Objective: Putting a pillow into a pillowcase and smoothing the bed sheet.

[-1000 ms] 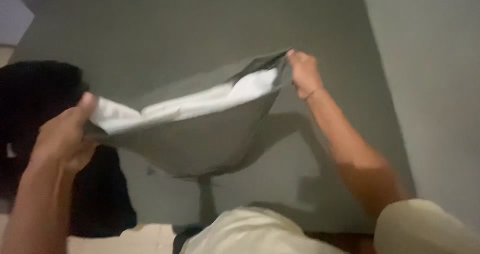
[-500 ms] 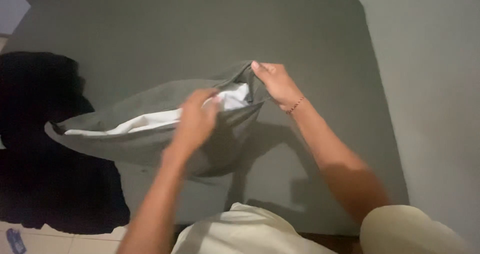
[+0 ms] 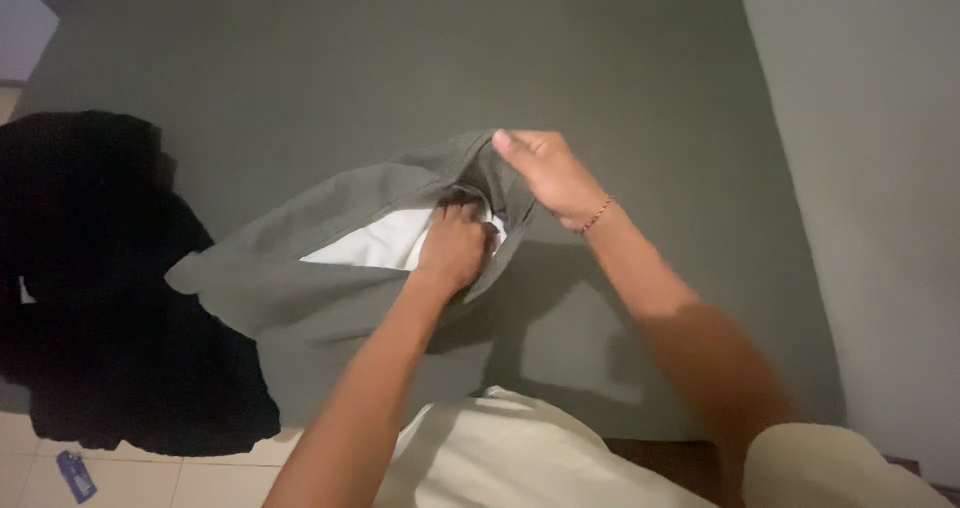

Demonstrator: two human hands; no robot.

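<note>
A black cloth (image 3: 110, 298) drapes over the bed's (image 3: 400, 58) left edge. Near the bed's front edge a grey pillowcase (image 3: 300, 258) is held up, white pillow (image 3: 375, 240) showing at its mouth. The left hand (image 3: 455, 243) is closed, fingers tucked inside the opening; the right hand (image 3: 550, 173) pinches the case's top corner.

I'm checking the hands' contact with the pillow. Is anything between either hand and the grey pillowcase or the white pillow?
Nothing visible is. The right hand pinches the grey pillowcase at its open corner, and the left hand pushes into the opening against the white pillow.
</note>
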